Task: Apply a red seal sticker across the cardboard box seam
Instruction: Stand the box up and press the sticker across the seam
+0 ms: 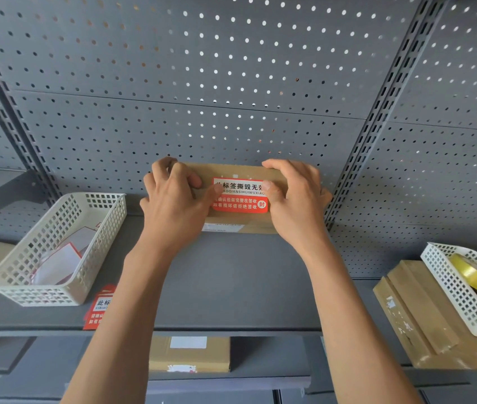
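Note:
A flat brown cardboard box (240, 221) lies at the back of the grey shelf, against the pegboard. A red and white seal sticker (240, 199) with Chinese lettering lies on the box's top. My left hand (173, 199) grips the box's left end, its thumb pressing on the sticker's left edge. My right hand (295, 196) holds the right end, thumb on the sticker's upper right corner. The seam under the sticker is hidden.
A white mesh basket (56, 249) with sticker backings stands at the left, loose red stickers (100, 307) beside it. At the right, another basket (464, 287) holding a yellow tape roll (473, 272) rests on stacked boxes (412, 316). A box (190, 354) lies on the lower shelf.

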Motion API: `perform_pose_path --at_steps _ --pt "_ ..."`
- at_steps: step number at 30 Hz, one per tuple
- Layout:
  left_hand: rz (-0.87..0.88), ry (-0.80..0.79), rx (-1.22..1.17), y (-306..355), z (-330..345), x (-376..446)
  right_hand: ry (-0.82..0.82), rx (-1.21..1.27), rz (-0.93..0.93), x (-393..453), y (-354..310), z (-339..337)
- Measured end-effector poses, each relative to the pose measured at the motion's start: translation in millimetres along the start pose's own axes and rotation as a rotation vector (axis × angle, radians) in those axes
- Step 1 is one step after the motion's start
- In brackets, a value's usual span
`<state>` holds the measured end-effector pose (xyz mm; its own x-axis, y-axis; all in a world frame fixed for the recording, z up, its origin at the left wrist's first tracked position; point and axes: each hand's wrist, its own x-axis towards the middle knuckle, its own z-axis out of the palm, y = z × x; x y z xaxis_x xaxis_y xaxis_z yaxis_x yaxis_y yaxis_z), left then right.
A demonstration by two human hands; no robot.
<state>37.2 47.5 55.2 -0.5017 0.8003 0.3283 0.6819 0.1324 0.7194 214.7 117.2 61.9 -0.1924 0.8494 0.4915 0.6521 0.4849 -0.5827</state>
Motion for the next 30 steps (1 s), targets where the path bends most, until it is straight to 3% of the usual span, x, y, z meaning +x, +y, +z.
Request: perform_pose_path --at_steps 9,30 --pt "0.023 0.146 0.067 8.0 12.5 -5.8 0.085 -0.156 -0.037 -4.7 -5.8 12.3" --pt "0.070 -0.027 -0.023 -11.9 -3.3 0.2 -0.126 -0.059 -0.060 1.8 3.9 -4.8"
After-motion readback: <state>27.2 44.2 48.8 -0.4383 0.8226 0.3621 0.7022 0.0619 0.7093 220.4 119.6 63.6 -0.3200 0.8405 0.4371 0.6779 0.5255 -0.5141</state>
